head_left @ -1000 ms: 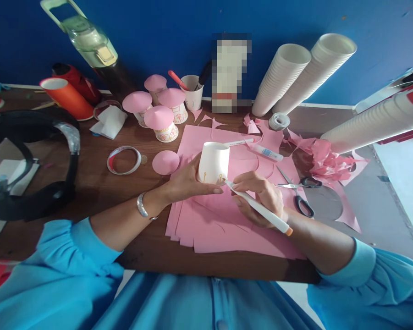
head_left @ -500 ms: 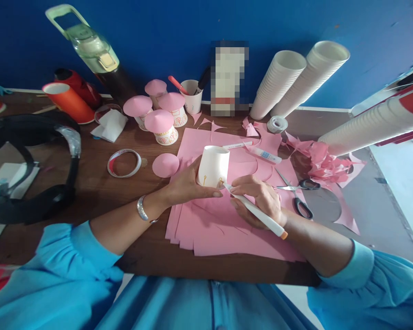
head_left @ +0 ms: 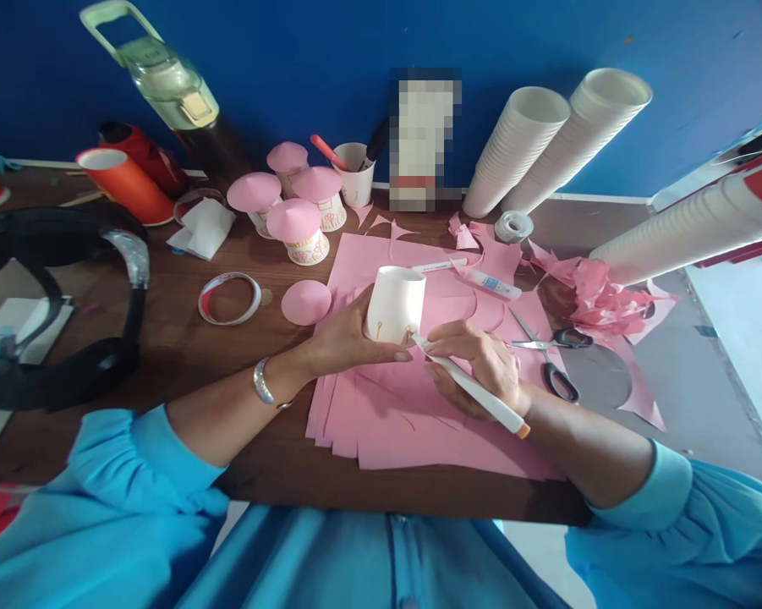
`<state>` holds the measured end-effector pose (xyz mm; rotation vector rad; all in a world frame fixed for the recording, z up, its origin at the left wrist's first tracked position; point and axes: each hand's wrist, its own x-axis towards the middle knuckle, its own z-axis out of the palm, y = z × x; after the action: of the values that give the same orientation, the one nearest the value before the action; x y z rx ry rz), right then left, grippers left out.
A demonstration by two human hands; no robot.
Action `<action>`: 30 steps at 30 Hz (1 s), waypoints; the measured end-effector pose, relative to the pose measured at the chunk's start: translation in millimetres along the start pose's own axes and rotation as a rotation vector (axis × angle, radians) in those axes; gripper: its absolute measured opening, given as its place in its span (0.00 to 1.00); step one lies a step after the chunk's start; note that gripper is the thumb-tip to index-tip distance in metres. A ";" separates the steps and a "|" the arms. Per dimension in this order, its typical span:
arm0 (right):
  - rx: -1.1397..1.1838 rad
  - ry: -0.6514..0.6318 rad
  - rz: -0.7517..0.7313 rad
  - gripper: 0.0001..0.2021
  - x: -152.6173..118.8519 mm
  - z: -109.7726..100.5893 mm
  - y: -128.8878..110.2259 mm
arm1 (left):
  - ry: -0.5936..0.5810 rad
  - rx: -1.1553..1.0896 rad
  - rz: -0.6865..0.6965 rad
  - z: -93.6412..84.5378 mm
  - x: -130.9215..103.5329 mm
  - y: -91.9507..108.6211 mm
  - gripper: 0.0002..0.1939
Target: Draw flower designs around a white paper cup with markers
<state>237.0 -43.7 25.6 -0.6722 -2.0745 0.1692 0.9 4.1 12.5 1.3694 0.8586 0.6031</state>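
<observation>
My left hand (head_left: 348, 338) is wrapped round a white paper cup (head_left: 395, 298), its thumb along the lower side. Small yellow-orange marks show near the cup's lower edge. In my right hand (head_left: 475, 364) is a white marker pen (head_left: 482, 396) with an orange end; its tip meets the cup's lower right side. Beneath both hands lie stacked pink paper sheets (head_left: 381, 440). Several small cups with pink cone tops (head_left: 293, 222) and drawn-on designs stand behind my left hand. A loose pink cone (head_left: 306, 302) lies by my left wrist.
Scissors (head_left: 561, 385), a glue tube (head_left: 493, 284) and a white pen (head_left: 444, 265) lie right of the cup. Stacked paper cups (head_left: 517, 148), pink scraps (head_left: 609, 300) and a tape roll (head_left: 513, 226) are farther right. A tape ring (head_left: 229, 299), bottle (head_left: 178, 93) and black headset (head_left: 123, 338) stand left.
Both hands keep nearly the same place, with the pen tip still at the cup's lower right. The view has shifted very slightly.
</observation>
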 end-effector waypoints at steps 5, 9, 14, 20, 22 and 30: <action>0.013 -0.016 0.011 0.13 -1.1 -0.6 0.1 | 0.002 0.010 0.017 0.0 0.3 -1.2 0.47; 0.015 -0.014 0.028 0.12 -1.5 0.0 -0.5 | 0.004 -0.006 0.037 0.6 1.7 -1.0 0.46; 0.014 -0.004 0.021 0.11 -1.5 1.4 -1.0 | -0.002 -0.015 0.047 0.8 1.8 1.1 0.45; 0.050 -0.010 0.012 0.13 -2.8 2.4 -0.4 | 0.034 0.028 0.043 2.2 -0.5 1.2 0.45; 0.052 -0.014 0.007 0.13 -2.5 2.4 -0.5 | 0.028 0.026 0.044 2.2 -0.3 -0.1 0.44; 0.042 0.011 -0.025 0.08 1.8 4.6 -1.6 | -0.009 -0.016 0.063 3.0 3.7 -0.3 0.41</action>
<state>231.8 -43.5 24.9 -0.6200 -2.0621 0.1937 5.4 5.3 11.5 1.3878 0.8045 0.6504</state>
